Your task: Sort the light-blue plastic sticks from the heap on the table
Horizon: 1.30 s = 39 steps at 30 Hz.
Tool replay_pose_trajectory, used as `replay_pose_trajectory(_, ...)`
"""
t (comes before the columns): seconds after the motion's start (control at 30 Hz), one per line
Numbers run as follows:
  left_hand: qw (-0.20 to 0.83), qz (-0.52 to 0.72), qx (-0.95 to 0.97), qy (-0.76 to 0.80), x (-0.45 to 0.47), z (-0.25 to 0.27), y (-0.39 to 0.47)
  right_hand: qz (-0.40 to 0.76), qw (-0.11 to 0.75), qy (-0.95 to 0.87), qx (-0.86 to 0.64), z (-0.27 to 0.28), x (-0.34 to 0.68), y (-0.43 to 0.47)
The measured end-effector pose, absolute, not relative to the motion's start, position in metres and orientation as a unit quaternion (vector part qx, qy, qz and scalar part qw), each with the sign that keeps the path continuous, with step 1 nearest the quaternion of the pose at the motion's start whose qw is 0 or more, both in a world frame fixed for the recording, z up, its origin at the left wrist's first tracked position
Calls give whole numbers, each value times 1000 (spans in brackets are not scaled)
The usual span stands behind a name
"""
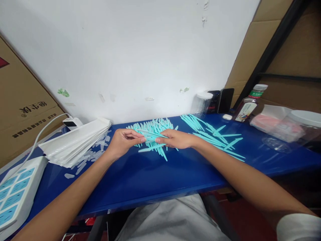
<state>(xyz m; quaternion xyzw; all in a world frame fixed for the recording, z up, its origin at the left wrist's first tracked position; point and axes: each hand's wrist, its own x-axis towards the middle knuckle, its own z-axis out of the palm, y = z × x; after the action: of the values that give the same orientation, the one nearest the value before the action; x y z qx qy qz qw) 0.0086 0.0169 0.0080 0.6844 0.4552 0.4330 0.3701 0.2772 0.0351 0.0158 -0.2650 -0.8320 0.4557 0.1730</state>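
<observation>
Noted at far left of the central heap [160, 124] of turquoise sticks: a cardboard box [27, 93] and, nearer the body, a white power strip [37, 174] with blue socket faces. Recorded left of the heap: a small white device [73, 122] with a cable attached, beside a fanned stack of white packets [77, 142]. Observed loose translucent pieces [87, 157] between those packets and the heap. Found the left hand [124, 142] at the heap's near left edge, thumb and forefinger pinched nearly closed on the left ends of the held sticks [151, 135]. Located these just over the heap's front, spanning both hands. Found the right hand [174, 139] at the heap's near right side, thumb pressed toward curled fingers, gripping the other ends. Recorded right of the heap, and apart from it: a second spread [217, 136] of turquoise sticks on the blue table [155, 180]. Logged farther right of the heap: a white-lidded clear jar [202, 104], two dark phones [225, 101], a capped bottle [247, 106], a pinkish wrapped package [277, 124].
</observation>
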Motion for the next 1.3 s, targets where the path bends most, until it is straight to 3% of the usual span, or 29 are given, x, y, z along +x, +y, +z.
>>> replay_pose_trajectory(0.17,332,357,751,445,-9,24,22,442,191,-836,-264,17,278,37)
replay_pose_trajectory(0.4,60,191,812,548,-81,45,49,419,200,-829,-312,23,290,41)
replay_pose_trajectory(0.53,139,109,794,582,-114,38,62,437,177,-823,-317,23,292,42)
replay_pose_trajectory(0.8,111,39,726,678,-160,33,75,435,173,-822,-324,22,290,41)
replay_pose_trajectory(1.1,181,47,759,623,-135,30,72,427,183,-824,-325,21,292,44)
replay_pose_trajectory(1.3,195,184,788,554,-94,44,52,448,181,-805,-344,23,293,42)
